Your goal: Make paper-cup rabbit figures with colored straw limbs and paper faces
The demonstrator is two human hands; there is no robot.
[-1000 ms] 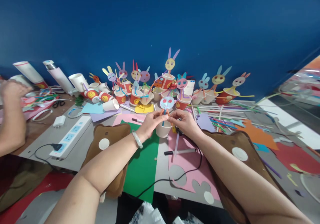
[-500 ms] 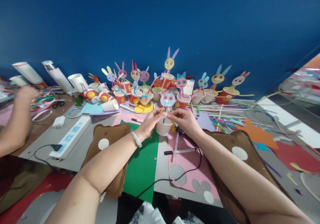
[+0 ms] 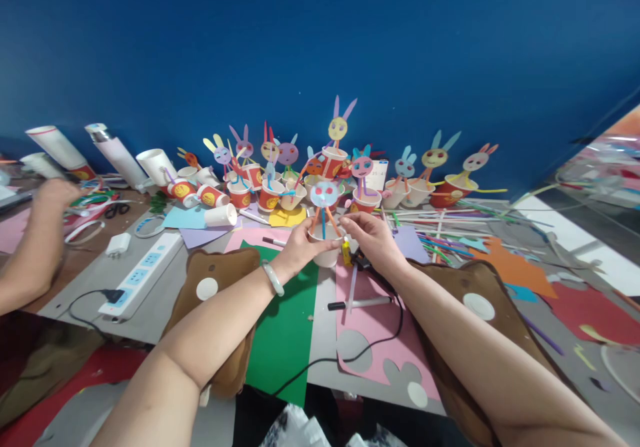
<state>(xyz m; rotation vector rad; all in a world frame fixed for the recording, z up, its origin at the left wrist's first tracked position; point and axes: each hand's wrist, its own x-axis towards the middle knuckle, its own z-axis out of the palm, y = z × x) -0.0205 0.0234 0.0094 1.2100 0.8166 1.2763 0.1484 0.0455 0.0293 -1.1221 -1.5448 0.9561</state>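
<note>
A white paper cup stands in front of me, with orange and blue fuzzy stems rising from it to a pale blue paper face with red eyes. My left hand is closed round the cup's near left side, thumb across its front. At the cup's right rim my right hand holds its fingertips pinched together beside an orange stem; what they hold, if anything, is hidden. A small yellow object and a black-handled tool with a cord lie just under that hand.
Several finished cup rabbits line the blue wall. A power strip and brown cushions lie left and right. Green paper, pink paper, a black marker and loose stems cover the table. Another person's arm works at far left.
My left hand has moved from the stems down onto the cup. The paper face has shifted slightly left and down. My right hand has drawn a little to the right, off the stems' middle.
</note>
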